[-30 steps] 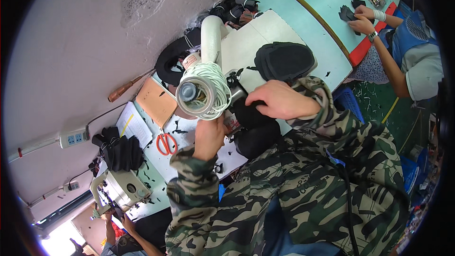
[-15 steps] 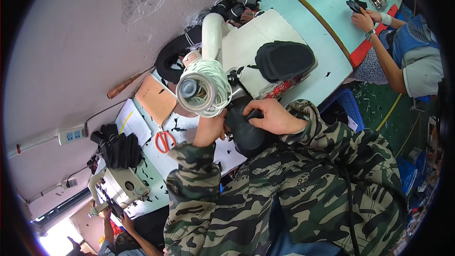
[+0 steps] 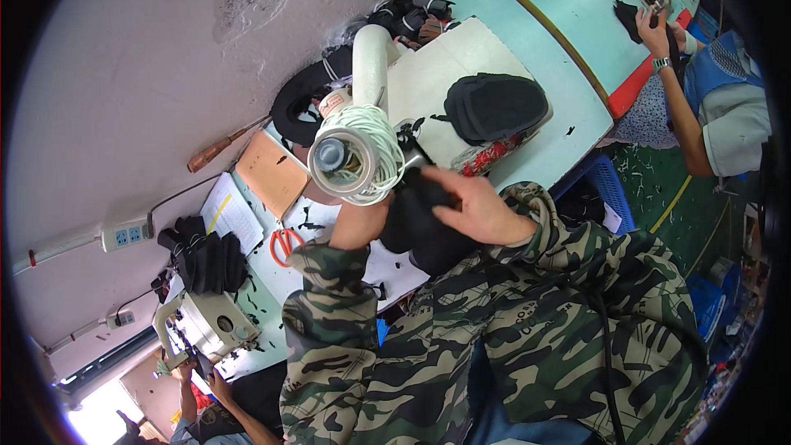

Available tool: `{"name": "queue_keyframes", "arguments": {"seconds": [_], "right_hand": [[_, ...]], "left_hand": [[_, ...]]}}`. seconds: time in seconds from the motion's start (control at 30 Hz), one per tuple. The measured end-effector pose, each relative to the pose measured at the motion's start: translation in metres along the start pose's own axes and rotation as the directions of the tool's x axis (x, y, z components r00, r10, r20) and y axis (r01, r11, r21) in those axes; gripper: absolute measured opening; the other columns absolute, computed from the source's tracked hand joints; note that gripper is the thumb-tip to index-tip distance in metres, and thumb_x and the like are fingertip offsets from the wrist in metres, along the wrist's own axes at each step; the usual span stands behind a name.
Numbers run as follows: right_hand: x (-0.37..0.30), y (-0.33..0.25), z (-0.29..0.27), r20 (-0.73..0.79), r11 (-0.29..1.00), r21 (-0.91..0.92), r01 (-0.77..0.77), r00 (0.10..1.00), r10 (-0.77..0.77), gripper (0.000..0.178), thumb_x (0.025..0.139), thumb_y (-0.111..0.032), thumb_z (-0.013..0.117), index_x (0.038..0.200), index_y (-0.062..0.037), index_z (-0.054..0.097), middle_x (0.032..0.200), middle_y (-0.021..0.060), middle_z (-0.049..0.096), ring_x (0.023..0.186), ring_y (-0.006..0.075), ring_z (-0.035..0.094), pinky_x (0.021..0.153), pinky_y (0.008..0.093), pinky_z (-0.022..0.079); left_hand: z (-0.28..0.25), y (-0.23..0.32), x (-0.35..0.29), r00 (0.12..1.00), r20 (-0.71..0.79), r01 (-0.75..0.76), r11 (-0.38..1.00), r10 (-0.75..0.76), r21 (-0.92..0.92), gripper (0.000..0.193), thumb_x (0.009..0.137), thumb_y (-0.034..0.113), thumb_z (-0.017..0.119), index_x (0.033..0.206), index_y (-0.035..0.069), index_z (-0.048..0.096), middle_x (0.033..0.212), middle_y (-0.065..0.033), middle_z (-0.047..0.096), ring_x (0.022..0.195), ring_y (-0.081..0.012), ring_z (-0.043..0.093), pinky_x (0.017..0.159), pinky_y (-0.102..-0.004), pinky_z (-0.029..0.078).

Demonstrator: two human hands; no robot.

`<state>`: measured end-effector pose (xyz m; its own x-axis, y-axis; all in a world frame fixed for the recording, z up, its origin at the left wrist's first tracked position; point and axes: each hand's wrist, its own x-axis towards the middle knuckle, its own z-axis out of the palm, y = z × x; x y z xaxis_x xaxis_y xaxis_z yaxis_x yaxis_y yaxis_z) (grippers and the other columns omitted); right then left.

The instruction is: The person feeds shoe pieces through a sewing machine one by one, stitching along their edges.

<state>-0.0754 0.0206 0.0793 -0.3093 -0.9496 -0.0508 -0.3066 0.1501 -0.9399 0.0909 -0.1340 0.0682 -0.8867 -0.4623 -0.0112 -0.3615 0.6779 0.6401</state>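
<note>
A black fabric piece [image 3: 416, 222] lies under the head of the white sewing machine [image 3: 371, 66], right below the spool of white cord [image 3: 358, 156] that hides the needle end. The right hand [image 3: 478, 210] lies flat on the fabric, fingers spread, pressing rather than clenched. The left hand [image 3: 358, 222] is mostly behind the spool, so its grip cannot be told. On the table [image 3: 568, 115] beyond the machine sits a black pouch [image 3: 494, 107]; orange scissors [image 3: 284, 243] lie left of the spool.
</note>
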Motion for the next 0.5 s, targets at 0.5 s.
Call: {"name": "queue_keyframes", "arguments": {"seconds": [0.5], "right_hand": [[-0.008,0.017,-0.017,0.264,0.978,-0.13,0.161,0.957,-0.123,0.014,0.076,-0.006,0.064,0.09,-0.0043,0.066,0.089,0.0115,0.064,0.081,0.0306,0.062,0.071,0.0379,0.049]], "left_hand": [[0.094,0.025,-0.08,0.985,0.017,0.159,0.936,-0.173,0.314,0.018,0.086,0.021,0.062,0.089,0.009,0.05,0.076,-0.0119,0.059,0.06,-0.0283,0.064,0.05,-0.0408,0.05]]}}
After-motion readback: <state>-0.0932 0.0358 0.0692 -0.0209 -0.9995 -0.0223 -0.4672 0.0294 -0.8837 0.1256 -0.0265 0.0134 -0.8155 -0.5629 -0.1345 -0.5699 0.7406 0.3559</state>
